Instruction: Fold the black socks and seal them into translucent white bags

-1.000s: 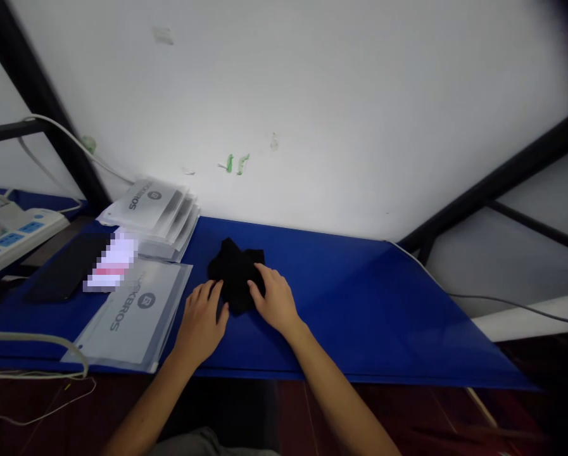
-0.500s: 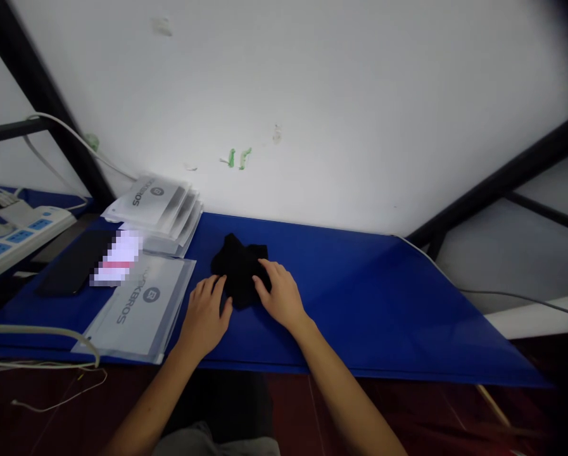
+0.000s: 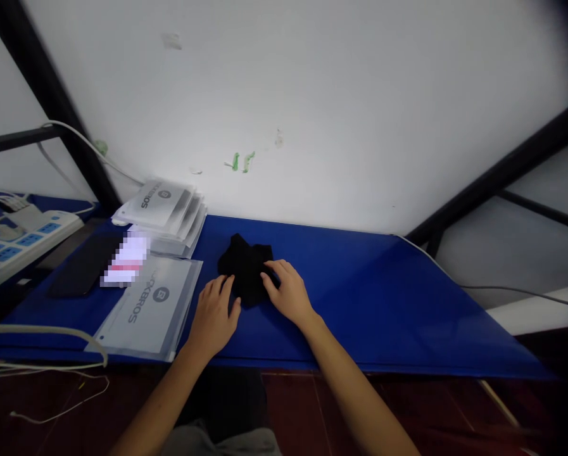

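A small black cloth piece (image 3: 246,271) lies flat on the blue tabletop (image 3: 359,297); its exact kind cannot be made out. My left hand (image 3: 216,316) rests at its lower left side, fingertips touching the edge, thumb and fingers apart. On the opposite side, my right hand (image 3: 287,291) lays its fingertips on the cloth's right edge, with the thumb spread from the fingers. Neither hand grips the cloth. Left of my left hand is a flat ROCKBROS zip bag (image 3: 145,310).
Behind that bag is a stack of similar bags (image 3: 164,206) against the white wall (image 3: 312,114). A black phone-like slab (image 3: 82,266) and a pixelated bright patch lie left, near a power strip (image 3: 27,244). Cables (image 3: 41,329) hang over the front left edge. Black frame bars (image 3: 497,168) slant at both sides.
The whole view has shifted slightly, so things appear a little farther right. Both hands keep nearly the same places at the cloth's edges.
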### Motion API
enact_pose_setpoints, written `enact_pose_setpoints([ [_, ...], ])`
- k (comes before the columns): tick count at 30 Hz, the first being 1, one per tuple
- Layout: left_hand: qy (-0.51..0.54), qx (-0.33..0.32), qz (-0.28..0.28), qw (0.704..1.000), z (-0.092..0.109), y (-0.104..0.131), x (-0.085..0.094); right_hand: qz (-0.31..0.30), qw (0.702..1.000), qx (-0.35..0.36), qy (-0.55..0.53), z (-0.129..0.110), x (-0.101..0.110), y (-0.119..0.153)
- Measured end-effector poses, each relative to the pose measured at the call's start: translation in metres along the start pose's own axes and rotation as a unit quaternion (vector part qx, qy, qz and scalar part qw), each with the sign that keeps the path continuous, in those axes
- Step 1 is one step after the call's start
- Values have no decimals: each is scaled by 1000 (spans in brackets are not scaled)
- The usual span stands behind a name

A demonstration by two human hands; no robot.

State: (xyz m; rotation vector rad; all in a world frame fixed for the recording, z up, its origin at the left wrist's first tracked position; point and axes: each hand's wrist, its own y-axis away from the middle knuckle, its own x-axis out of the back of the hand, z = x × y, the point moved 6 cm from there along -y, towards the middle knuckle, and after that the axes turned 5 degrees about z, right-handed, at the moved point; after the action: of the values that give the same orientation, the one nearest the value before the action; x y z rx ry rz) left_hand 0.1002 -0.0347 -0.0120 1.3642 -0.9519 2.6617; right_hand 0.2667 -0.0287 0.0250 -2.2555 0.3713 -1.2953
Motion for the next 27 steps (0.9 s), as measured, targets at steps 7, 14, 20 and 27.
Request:
enact_pose_setpoints([
  [7,-4,-17,-4,1000,2,1,0,-36,999,10,4,6,-9,4],
  [14,27,-46,-6,999,11,0,6,-43,999,27,16,17,-10,2],
  [20,27,-70,26,997,21,-4,13,-9,998,18,51,19,-2,-1],
  [27,-70,-47,-31,996,25,-11,7,7,997,-20,71,9,9,-1],
])
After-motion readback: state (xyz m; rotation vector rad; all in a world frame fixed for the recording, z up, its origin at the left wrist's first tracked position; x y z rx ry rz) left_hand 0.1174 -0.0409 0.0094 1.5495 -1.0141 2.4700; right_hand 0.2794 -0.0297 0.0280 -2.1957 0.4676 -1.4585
